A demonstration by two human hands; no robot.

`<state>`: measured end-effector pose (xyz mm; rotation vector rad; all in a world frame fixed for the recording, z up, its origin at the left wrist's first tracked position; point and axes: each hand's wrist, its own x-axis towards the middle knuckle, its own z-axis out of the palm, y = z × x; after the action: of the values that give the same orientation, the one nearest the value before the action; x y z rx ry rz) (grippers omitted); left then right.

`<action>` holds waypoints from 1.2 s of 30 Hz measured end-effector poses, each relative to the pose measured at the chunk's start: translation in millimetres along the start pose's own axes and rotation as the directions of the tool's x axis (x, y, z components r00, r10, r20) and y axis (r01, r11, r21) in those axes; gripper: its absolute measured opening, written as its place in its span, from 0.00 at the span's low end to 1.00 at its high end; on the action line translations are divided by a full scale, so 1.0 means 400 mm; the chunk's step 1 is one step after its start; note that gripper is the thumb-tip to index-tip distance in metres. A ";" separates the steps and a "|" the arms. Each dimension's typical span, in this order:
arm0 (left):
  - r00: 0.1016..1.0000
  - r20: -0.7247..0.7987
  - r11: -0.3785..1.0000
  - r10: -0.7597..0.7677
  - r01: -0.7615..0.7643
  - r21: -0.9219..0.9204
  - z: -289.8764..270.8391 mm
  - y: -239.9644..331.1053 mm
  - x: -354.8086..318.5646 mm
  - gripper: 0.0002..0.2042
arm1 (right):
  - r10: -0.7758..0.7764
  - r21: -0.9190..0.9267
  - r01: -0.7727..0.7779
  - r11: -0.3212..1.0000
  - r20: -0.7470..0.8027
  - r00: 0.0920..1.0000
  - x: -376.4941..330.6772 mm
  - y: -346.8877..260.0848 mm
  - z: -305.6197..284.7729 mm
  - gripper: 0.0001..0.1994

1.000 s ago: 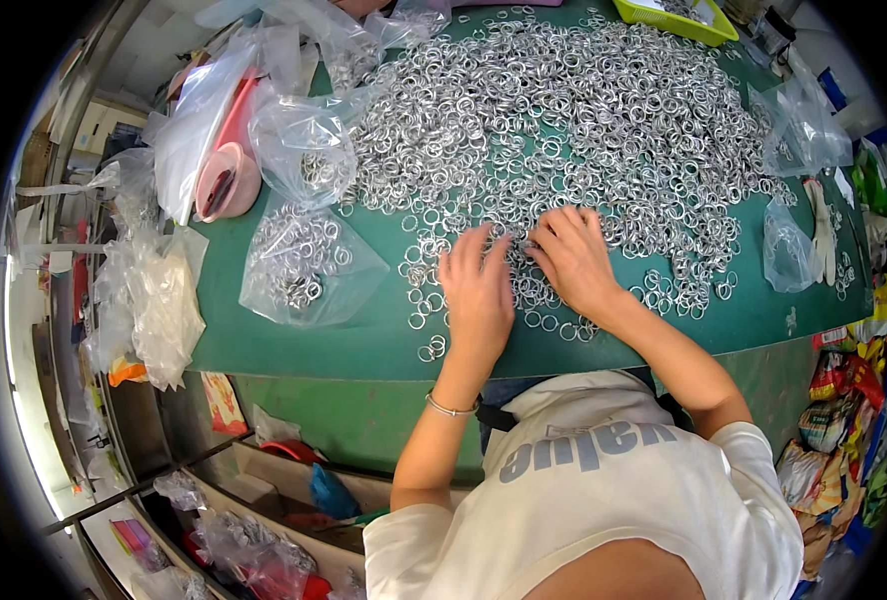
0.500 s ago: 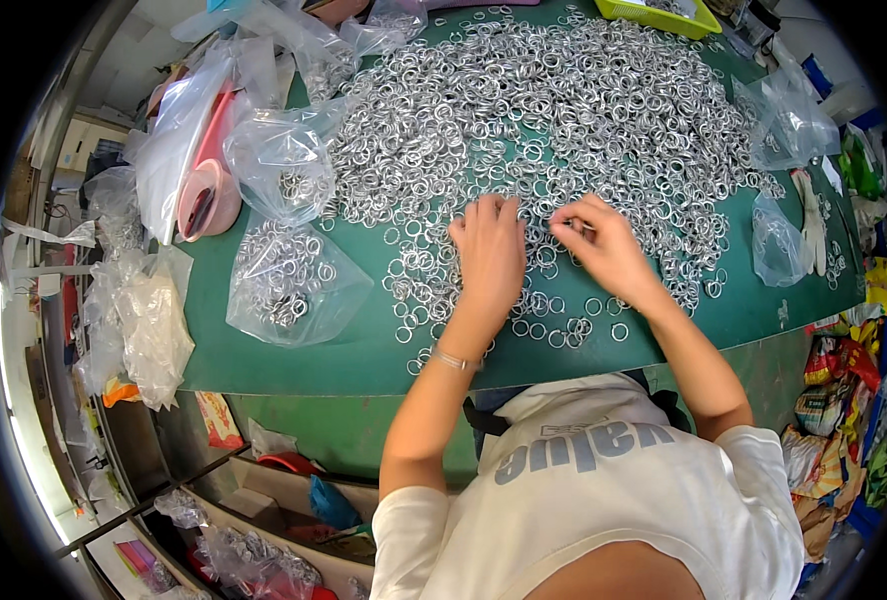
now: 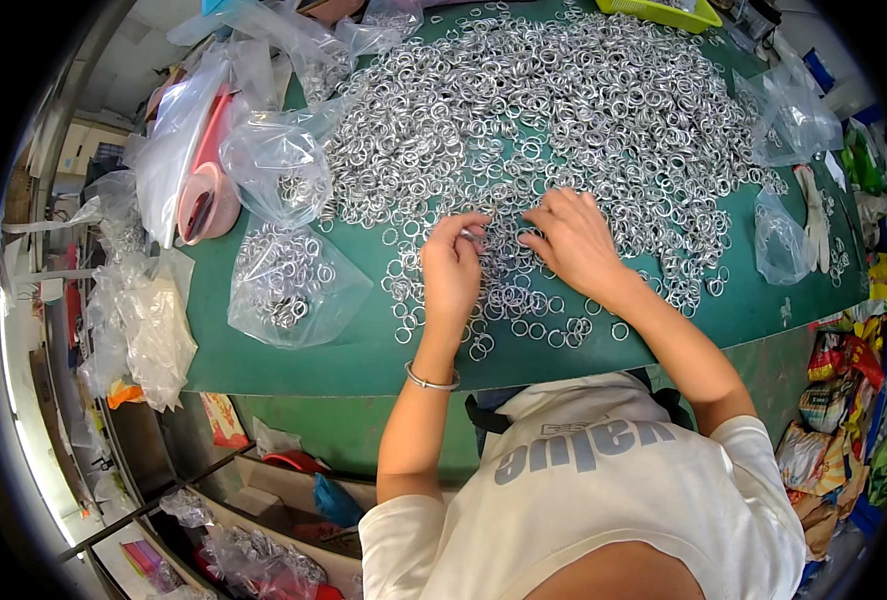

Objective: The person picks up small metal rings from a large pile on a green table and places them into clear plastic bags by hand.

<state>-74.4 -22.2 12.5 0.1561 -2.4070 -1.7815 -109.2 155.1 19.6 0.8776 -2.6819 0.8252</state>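
Note:
A wide heap of silver metal rings [image 3: 624, 110] covers much of the green table [image 3: 264, 370], with looser rings [image 3: 524, 300] spread toward the near edge. My left hand [image 3: 452, 272] is just above these loose rings, its thumb and fingers curled together in a pinch. Something small and silvery, which looks like a metal ring [image 3: 471, 234], shows between its fingertips. To the right, my right hand [image 3: 576, 240] rests palm down over the near side of the heap. Its fingers are bent, the thumb stands apart, and I see nothing gripped; the fingertips are partly among the rings.
On the left lie a clear bag of rings [image 3: 286, 285], another plastic bag [image 3: 279, 165] and a pink container [image 3: 209, 205]. Along the right are crumpled clear bags [image 3: 784, 240] and a white glove [image 3: 817, 220]. A yellow basket [image 3: 664, 14] stands at the far edge.
My left hand has drawn left and slightly nearer, turning from palm down into a pinch. My right hand has shifted left, its earlier pinch loosened and its fingers laid over the rings.

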 end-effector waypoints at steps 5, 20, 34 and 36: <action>0.995 -0.040 0.974 0.090 -0.080 0.210 0.007 -0.001 0.029 0.11 | 0.059 0.133 -0.057 0.990 -0.015 0.998 0.017 0.016 -0.014 0.07; 0.974 0.125 0.856 -0.187 0.224 -0.467 -0.016 0.015 0.054 0.03 | 0.094 0.059 -0.114 0.992 0.272 0.958 -0.064 -0.017 -0.056 0.06; 0.992 0.103 0.948 0.076 -0.104 0.301 0.021 0.027 0.023 0.07 | 0.282 0.789 -0.574 -0.219 0.615 0.737 -0.029 0.030 -0.107 0.09; 0.970 0.109 0.798 0.218 -0.241 0.552 0.049 0.025 0.016 0.09 | 0.261 0.777 -0.557 -0.294 0.626 0.735 -0.016 0.045 -0.094 0.10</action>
<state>-84.2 -2.1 16.9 -0.1134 -2.7672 -0.9381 -114.1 191.6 40.4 -0.1716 -1.8174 3.3886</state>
